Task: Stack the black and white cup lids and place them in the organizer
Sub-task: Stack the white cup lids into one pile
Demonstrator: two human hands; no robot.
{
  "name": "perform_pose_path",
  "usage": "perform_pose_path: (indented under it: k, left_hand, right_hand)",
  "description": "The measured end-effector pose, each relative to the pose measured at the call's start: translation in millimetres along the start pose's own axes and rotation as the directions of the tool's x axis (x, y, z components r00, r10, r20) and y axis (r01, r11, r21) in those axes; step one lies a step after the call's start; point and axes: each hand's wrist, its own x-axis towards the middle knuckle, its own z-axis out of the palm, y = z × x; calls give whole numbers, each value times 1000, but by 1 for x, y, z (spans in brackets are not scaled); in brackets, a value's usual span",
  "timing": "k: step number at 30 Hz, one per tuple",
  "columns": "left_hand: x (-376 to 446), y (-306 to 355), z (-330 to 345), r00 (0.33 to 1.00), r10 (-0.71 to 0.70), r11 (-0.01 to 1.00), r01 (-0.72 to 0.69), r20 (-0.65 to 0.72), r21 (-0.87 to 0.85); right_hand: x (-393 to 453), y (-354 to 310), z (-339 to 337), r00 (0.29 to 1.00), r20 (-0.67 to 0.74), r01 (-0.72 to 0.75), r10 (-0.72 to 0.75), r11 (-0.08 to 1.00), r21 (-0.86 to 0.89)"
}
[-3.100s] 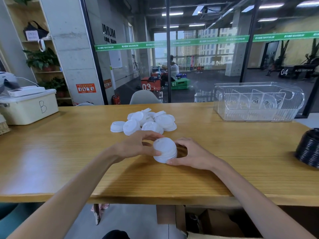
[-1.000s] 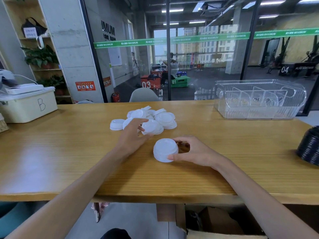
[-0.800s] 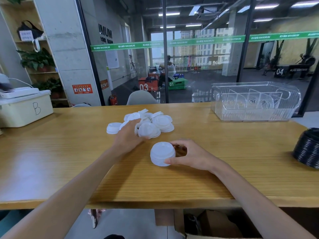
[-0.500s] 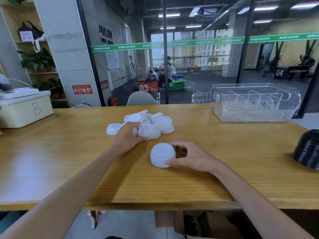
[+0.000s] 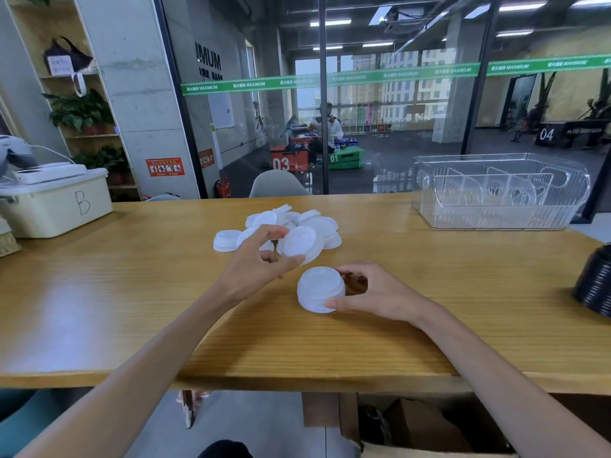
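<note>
White lid (image 5: 301, 247) pinched tilted in left hand (image 5: 256, 264), right hand (image 5: 370, 292) fingers closed around white lid stack (image 5: 319, 294) on table (image 5: 132, 292), organizer (image 5: 499, 191) well apart.

Lid pile (image 5: 297, 223) behind stack (image 5: 319, 294), organizer (image 5: 499, 209) far right.

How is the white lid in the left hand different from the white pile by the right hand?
The single lid is tilted, held off the table by the left hand; the lid stack sits flat there, steadied by the right hand. One lid versus several. Both are white and round.
</note>
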Motion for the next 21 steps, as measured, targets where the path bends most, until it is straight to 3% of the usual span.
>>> perform_pose_path:
  k: [8, 21]
  left_hand:
    - [-20, 2, 13, 988, 20, 1000, -22, 155, 14]
    - [-21, -8, 19, 965, -28, 998, 12, 262, 64]
  right_hand:
    - [-1, -3, 0, 1000, 4, -19, 19, 1000, 9]
    - [-2, -7, 0, 1000, 4, -24, 24, 999, -39]
